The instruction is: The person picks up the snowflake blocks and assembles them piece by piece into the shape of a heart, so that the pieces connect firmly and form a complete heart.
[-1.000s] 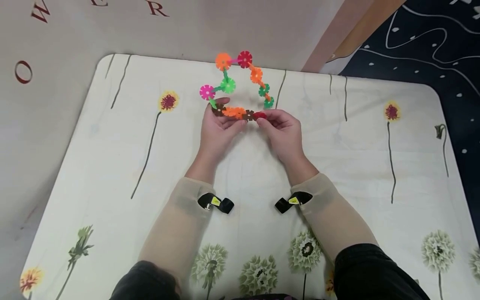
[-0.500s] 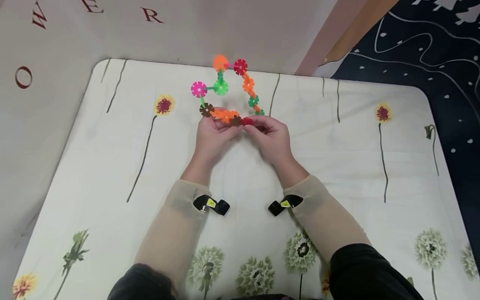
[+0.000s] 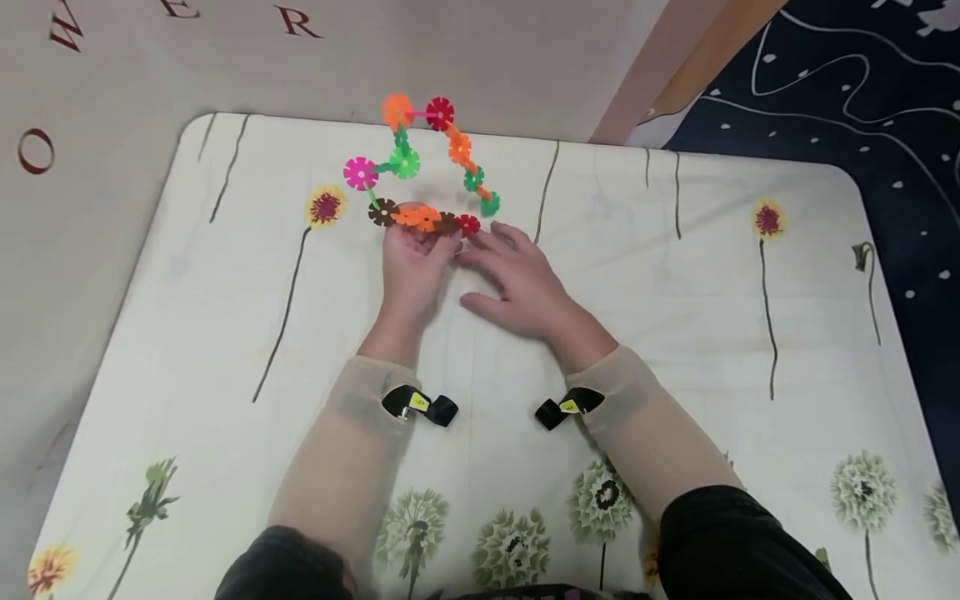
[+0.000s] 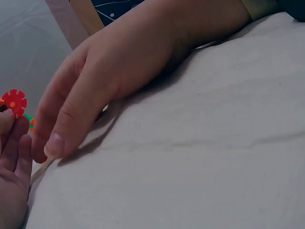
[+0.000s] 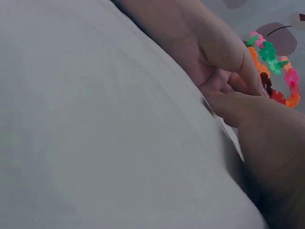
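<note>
A chain of flat, notched snowflake discs (image 3: 417, 218) in orange, brown, green, pink and red bends round into an almost closed loop. My left hand (image 3: 412, 275) pinches its near side beside the brown and orange discs, thumb in front. At that side's right end a red disc (image 3: 468, 225) sticks out past the left thumb; in the left wrist view the red disc (image 4: 14, 102) stands above the left fingers. The chain's other end, a green disc (image 3: 490, 204), hangs apart from it. My right hand (image 3: 525, 287), fingers extended, lies just below the red disc and holds nothing.
A white cloth with printed flowers (image 3: 327, 207) covers the table (image 3: 675, 333). Beyond its far edge rises a pale wall (image 3: 487, 50) with red letters. Dark patterned fabric (image 3: 825, 108) is at the right. Both forearms carry small black wrist cameras (image 3: 442, 410).
The right hand has let go of the red disc, spread its fingers and drawn back slightly. The left hand still holds the chain, which has shifted left.
</note>
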`<state>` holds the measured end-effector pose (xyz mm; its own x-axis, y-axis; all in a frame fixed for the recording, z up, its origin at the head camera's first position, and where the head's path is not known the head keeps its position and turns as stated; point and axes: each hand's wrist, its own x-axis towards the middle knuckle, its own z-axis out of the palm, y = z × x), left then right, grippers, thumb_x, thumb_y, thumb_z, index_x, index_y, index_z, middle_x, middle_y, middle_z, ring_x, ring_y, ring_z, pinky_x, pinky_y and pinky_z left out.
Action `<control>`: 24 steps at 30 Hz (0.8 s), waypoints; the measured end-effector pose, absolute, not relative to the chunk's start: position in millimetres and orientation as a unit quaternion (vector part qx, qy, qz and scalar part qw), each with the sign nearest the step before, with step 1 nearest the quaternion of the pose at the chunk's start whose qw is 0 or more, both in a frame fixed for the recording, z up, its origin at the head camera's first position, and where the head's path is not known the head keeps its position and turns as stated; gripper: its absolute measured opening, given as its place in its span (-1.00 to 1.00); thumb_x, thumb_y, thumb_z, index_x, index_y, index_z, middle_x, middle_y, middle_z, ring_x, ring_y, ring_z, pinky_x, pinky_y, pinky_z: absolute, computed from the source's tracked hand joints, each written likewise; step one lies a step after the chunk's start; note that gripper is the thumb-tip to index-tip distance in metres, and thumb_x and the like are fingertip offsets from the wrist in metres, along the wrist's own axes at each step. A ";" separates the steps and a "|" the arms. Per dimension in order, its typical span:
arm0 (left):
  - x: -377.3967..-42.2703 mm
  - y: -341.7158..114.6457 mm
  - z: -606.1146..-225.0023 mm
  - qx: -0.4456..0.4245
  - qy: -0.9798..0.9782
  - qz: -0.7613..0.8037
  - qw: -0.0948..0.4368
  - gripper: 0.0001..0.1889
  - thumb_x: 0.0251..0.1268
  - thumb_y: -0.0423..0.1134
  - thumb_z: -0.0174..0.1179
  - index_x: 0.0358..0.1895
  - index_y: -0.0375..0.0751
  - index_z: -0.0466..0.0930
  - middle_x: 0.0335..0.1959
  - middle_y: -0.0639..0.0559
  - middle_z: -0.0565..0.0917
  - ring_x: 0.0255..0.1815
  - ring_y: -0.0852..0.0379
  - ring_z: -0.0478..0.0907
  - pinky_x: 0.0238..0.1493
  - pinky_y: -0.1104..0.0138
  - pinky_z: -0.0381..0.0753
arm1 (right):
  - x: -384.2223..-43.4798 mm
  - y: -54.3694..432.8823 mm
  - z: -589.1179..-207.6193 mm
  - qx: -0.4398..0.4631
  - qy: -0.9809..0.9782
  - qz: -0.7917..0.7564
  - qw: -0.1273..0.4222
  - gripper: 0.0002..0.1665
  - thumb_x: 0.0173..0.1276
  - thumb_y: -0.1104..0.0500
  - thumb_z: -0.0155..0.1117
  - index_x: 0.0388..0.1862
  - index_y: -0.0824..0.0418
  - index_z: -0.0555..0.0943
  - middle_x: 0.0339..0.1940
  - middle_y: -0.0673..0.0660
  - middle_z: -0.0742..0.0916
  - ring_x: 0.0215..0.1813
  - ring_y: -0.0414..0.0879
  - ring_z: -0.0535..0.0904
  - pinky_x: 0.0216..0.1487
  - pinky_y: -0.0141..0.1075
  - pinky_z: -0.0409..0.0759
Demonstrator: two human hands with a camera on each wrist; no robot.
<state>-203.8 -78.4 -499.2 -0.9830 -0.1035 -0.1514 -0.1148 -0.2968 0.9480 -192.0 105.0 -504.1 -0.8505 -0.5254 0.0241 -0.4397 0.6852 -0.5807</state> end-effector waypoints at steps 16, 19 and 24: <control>-203.9 -78.8 -497.7 -0.105 0.590 0.801 0.003 -0.45 0.49 -0.50 0.28 0.39 -0.25 0.22 0.21 -0.18 0.65 0.17 -0.04 0.70 0.18 0.21 0.71 | -194.1 102.8 -504.3 -0.201 0.932 -0.301 -0.004 -0.42 0.55 0.06 0.36 0.46 0.22 0.58 0.26 0.20 0.64 0.37 0.16 0.39 0.46 0.00 0.27; -203.9 -78.8 -497.1 -0.105 0.596 0.796 0.005 -0.43 0.50 -0.47 0.29 0.40 -0.24 0.21 0.23 -0.19 0.64 0.17 -0.03 0.70 0.17 0.22 0.71 | -193.4 101.8 -503.6 -0.185 0.953 -0.240 0.022 -0.32 0.61 -0.06 0.28 0.61 0.10 0.47 0.47 0.21 0.50 0.49 0.21 0.24 0.52 0.08 0.19; -203.8 -78.9 -497.2 -0.115 0.599 0.793 0.011 -0.40 0.50 -0.46 0.30 0.43 -0.24 0.19 0.22 -0.16 0.64 0.17 -0.02 0.69 0.18 0.23 0.71 | -192.7 99.8 -503.4 -0.185 0.952 -0.242 0.038 -0.51 0.60 -0.04 0.30 0.42 0.03 0.64 0.52 0.15 0.48 0.55 0.19 0.21 0.55 0.11 0.14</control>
